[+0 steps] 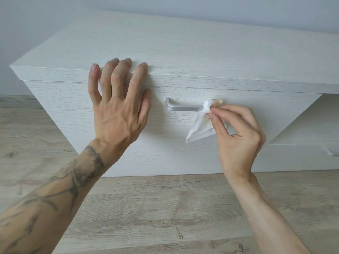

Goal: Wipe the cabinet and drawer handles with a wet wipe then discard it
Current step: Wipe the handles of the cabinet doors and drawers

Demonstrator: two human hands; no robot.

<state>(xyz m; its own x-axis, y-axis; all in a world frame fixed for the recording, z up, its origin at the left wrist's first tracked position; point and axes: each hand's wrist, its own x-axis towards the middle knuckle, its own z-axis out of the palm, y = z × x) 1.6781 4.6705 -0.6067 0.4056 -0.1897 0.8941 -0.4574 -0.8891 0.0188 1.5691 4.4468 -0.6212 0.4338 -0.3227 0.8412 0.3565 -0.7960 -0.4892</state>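
A silver bar handle [183, 107] is fixed to the front of a white wood-grain drawer [113, 158]. My right hand [236, 138] pinches a white wet wipe [199, 130] with brownish stains and holds it wrapped over the handle's right end. My left hand [117, 107] lies flat with spread fingers on the drawer front, left of the handle. Its fingertips reach up over the edge of the cabinet top [174, 52].
Light wood-plank floor [165, 213] runs below and to the left of the cabinet. At the right a lower white unit [302, 156] stands beside an open recess, with a small white object at its right edge. A pale wall [183, 6] is behind.
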